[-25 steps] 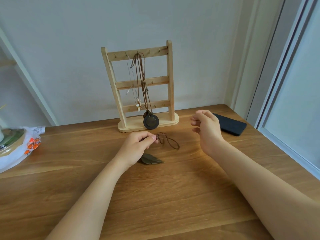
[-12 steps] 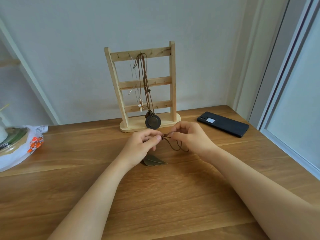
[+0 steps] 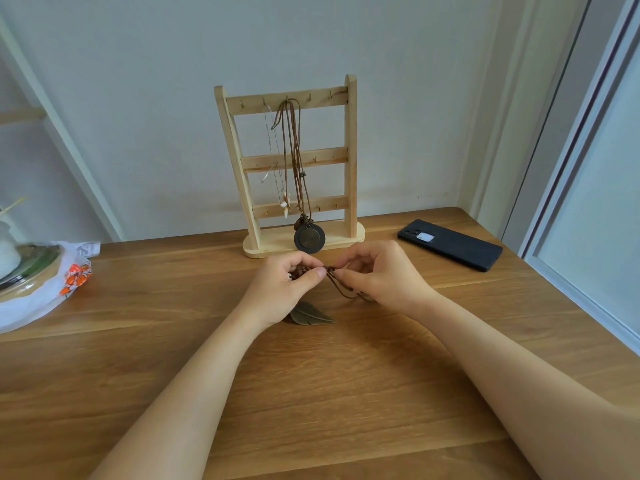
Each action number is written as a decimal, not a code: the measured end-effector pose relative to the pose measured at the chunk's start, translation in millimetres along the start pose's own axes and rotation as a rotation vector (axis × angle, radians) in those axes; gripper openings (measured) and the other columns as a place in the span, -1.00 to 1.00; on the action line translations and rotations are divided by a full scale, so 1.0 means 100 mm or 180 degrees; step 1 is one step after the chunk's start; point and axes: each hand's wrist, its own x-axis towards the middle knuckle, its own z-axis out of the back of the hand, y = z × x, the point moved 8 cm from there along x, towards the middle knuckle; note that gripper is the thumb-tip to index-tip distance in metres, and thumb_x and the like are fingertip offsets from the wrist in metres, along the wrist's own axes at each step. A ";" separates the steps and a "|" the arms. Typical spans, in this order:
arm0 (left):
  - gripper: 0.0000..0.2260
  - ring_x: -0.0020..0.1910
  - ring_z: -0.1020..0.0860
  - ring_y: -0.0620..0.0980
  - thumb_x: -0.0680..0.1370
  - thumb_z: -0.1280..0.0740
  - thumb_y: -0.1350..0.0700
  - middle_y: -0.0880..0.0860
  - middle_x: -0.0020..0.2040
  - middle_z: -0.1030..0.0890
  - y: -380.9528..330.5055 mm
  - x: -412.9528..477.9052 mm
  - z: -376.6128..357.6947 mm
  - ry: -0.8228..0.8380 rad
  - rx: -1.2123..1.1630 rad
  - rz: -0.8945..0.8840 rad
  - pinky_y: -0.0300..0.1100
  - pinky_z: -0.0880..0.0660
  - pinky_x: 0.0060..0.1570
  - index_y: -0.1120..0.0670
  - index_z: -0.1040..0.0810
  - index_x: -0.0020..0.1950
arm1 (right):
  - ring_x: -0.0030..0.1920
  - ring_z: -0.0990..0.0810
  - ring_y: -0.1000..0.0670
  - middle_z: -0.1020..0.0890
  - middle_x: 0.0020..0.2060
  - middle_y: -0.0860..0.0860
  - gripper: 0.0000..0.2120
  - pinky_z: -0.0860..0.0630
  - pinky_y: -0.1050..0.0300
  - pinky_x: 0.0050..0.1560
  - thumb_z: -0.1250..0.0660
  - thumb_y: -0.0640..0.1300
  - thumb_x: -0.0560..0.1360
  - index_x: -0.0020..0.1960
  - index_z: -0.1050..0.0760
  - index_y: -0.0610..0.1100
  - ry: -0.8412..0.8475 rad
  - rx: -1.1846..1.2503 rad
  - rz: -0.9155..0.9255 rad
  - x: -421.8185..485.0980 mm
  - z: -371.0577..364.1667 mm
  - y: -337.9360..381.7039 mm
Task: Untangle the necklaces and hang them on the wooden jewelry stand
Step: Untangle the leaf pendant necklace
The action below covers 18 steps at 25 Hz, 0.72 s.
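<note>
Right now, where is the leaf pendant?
In the head view, the leaf pendant lies on the wooden table near centre, just below the left hand, in front of the jewelry stand.

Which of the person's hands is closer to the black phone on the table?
Right. The right hand pinches the brown cord just to the left of the black phone; the left hand pinches the same cord farther left, beyond the right hand.

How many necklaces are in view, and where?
3. Two hang from the wooden stand's top bar: a thin chain with a pale pendant and a brown cord with a round pendant. The third, a leaf-pendant necklace, is pinched between the left hand and right hand.
</note>
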 end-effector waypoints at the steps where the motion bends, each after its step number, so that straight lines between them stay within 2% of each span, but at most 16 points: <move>1: -0.89 -0.05 -0.63 -0.17 0.56 -0.44 0.10 -0.11 -0.11 -0.70 -0.01 0.00 0.00 -0.0002 0.0017 -0.0005 -0.20 -0.52 0.03 -0.13 -0.67 -0.07 | -0.33 -0.64 0.12 -0.70 -0.30 0.00 -0.92 -0.58 0.26 -0.30 -0.48 -0.17 0.50 -0.01 -0.67 -0.07 0.0008 -0.0060 -0.0002 0.01 0.00 -0.02; 7: -0.95 -0.05 -0.63 -0.01 0.54 -0.46 0.12 0.00 -0.10 -0.71 -0.01 0.01 -0.02 0.0117 0.0109 -0.0033 -0.04 -0.53 0.05 -0.02 -0.71 -0.04 | -0.42 -0.54 0.17 -0.69 -0.29 0.07 -0.93 -0.45 0.35 -0.36 -0.49 -0.20 0.49 -0.04 -0.69 -0.08 -0.0002 -0.0288 0.0128 0.02 0.01 0.04; 10: -0.93 -0.03 -0.61 0.05 0.54 -0.46 0.12 0.07 -0.08 -0.70 0.00 -0.01 -0.05 0.0128 0.0109 0.0058 -0.01 -0.51 0.06 -0.05 -0.70 -0.08 | -0.46 -0.58 0.10 -0.66 -0.37 0.12 -0.96 -0.55 0.21 -0.40 -0.48 -0.22 0.49 -0.12 -0.65 -0.11 0.0004 -0.0232 -0.0065 0.01 0.04 0.00; 13: -0.89 -0.03 -0.61 -0.10 0.56 -0.43 0.10 -0.06 -0.09 -0.70 0.02 -0.03 -0.08 0.0185 0.0148 0.0131 -0.12 -0.48 0.05 -0.09 -0.70 -0.12 | -0.27 -0.70 -0.03 -0.69 -0.24 -0.04 -0.99 -0.68 -0.01 -0.20 -0.44 -0.22 0.51 -0.07 -0.62 -0.15 0.0088 -0.0291 -0.0187 0.01 0.03 -0.07; 15: -0.88 -0.06 -0.59 -0.21 0.57 -0.41 0.10 -0.13 -0.12 -0.69 0.03 -0.03 -0.09 0.0238 0.0127 0.0209 -0.19 -0.45 0.00 -0.08 -0.70 -0.12 | -0.23 -0.69 -0.01 -0.70 -0.22 -0.05 -0.98 -0.68 0.02 -0.15 -0.44 -0.23 0.51 -0.07 -0.62 -0.14 0.0119 -0.0260 -0.0145 0.01 0.02 -0.06; 18: -0.88 -0.15 -0.56 -0.28 0.57 -0.40 0.10 -0.13 -0.15 -0.68 0.04 -0.03 -0.09 0.0263 0.0122 0.0268 -0.24 -0.38 -0.08 -0.05 -0.69 -0.13 | -0.23 -0.67 0.07 -0.70 -0.21 -0.05 -0.95 -0.62 0.20 -0.17 -0.47 -0.29 0.47 -0.09 -0.63 -0.18 0.0035 0.0155 -0.0129 0.00 0.02 -0.05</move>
